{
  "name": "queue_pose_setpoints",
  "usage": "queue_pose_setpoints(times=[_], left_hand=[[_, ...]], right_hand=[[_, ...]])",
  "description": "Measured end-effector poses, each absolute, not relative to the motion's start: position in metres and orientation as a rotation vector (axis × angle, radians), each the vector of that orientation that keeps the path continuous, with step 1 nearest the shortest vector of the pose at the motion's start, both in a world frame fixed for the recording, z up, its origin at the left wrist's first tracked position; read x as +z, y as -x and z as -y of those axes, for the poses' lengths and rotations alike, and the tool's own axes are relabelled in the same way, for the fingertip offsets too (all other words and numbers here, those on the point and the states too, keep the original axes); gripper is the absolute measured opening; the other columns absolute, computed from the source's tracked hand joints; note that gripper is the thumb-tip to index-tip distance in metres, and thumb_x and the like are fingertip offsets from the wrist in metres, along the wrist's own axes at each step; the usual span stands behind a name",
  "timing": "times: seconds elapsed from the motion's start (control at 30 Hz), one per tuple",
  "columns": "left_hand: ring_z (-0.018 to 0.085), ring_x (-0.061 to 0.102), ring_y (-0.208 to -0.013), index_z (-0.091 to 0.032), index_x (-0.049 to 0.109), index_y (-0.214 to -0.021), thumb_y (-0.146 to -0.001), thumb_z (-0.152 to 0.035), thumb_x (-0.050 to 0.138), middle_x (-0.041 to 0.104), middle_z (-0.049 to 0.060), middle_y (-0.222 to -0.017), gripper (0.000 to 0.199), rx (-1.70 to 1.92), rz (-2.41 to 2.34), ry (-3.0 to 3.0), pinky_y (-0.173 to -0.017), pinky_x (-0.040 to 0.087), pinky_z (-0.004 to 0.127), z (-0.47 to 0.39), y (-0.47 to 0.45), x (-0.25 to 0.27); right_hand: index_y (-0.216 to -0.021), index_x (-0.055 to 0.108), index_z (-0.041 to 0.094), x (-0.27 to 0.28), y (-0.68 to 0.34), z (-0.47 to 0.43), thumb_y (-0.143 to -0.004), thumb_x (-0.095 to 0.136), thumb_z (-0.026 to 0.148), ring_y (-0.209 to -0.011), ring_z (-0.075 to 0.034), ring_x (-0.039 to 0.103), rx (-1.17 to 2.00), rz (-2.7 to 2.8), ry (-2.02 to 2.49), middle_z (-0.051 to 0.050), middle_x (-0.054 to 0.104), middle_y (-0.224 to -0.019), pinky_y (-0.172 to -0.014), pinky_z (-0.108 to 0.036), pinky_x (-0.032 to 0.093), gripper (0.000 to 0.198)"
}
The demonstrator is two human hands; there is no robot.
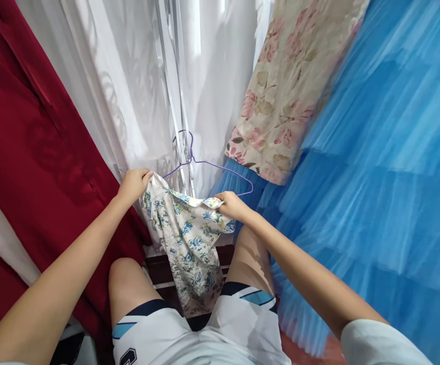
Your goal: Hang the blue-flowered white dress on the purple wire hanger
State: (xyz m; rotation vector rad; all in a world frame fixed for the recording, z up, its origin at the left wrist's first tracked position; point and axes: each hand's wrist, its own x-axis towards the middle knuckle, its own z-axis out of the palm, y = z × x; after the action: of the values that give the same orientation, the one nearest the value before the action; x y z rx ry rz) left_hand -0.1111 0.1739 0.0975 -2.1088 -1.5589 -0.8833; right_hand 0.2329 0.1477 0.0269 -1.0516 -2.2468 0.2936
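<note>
A white blouse (189, 238) with blue and yellow flowers hangs down between my knees, held by its top edge. My left hand (134, 186) is closed on one upper corner of it, and my right hand (232, 205) pinches the other. Just behind the blouse is a purple wire hanger (220, 166), its hook up near some white ribbons. The hanger's left arm passes behind the cloth close to my left hand. Its right end sticks out above my right hand. Whether the hanger is inside the garment I cannot tell.
Red cloth (52, 142) hangs at the left, with white curtains (128, 76) in the middle. White ribbons (174, 76) dangle before them. At the right are a cream floral cloth (280, 101) and a layered blue tulle gown (375, 177). Dark wood (161, 268) shows below.
</note>
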Motion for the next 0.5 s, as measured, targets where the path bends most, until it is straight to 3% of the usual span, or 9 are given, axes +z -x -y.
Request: queue_pose_setpoints(times=[0.13,0.3,0.4,0.5], left_hand=[[0.021,0.060,-0.073,-0.018,0.067,-0.084,-0.094,-0.041,0.039,0.066,0.007,-0.076,0.038,-0.996,1.475,2.150,-0.068,0.039,0.028,-0.179,0.113,0.090],[0.024,0.059,-0.089,-0.020,0.066,-0.086,-0.091,-0.043,0.042,0.066,0.010,-0.090,0.034,-0.643,1.299,2.518,-0.082,0.043,0.031,-0.170,0.153,0.074],[0.024,0.060,-0.092,-0.022,0.067,-0.092,-0.092,-0.042,0.043,0.067,0.009,-0.094,0.031,-0.573,1.371,2.431,-0.080,0.042,0.031,-0.164,0.159,0.071],[0.026,0.062,-0.087,-0.024,0.068,-0.094,-0.089,-0.040,0.048,0.069,0.009,-0.092,0.027,-0.772,1.602,2.188,-0.074,0.041,0.031,-0.169,0.147,0.075]], right_hand=[[-0.062,0.060,0.014,0.031,-0.234,-0.143,-0.064,0.047,0.011,-0.060,-0.015,0.051,0.257,2.254,1.123,-0.004,0.062,-0.062,-0.056,-0.024,0.031,0.013],[-0.061,0.062,0.014,0.041,-0.241,-0.144,-0.066,0.050,0.012,-0.059,-0.015,0.051,0.158,2.206,1.244,-0.007,0.064,-0.061,-0.054,-0.025,0.029,0.013],[-0.058,0.061,0.014,0.042,-0.239,-0.143,-0.067,0.051,0.013,-0.056,-0.014,0.049,0.169,2.204,1.257,-0.007,0.062,-0.058,-0.053,-0.026,0.028,0.013],[-0.059,0.061,0.013,0.039,-0.233,-0.139,-0.067,0.052,0.014,-0.056,-0.015,0.051,0.238,2.216,1.237,-0.006,0.061,-0.057,-0.053,-0.025,0.029,0.013]])
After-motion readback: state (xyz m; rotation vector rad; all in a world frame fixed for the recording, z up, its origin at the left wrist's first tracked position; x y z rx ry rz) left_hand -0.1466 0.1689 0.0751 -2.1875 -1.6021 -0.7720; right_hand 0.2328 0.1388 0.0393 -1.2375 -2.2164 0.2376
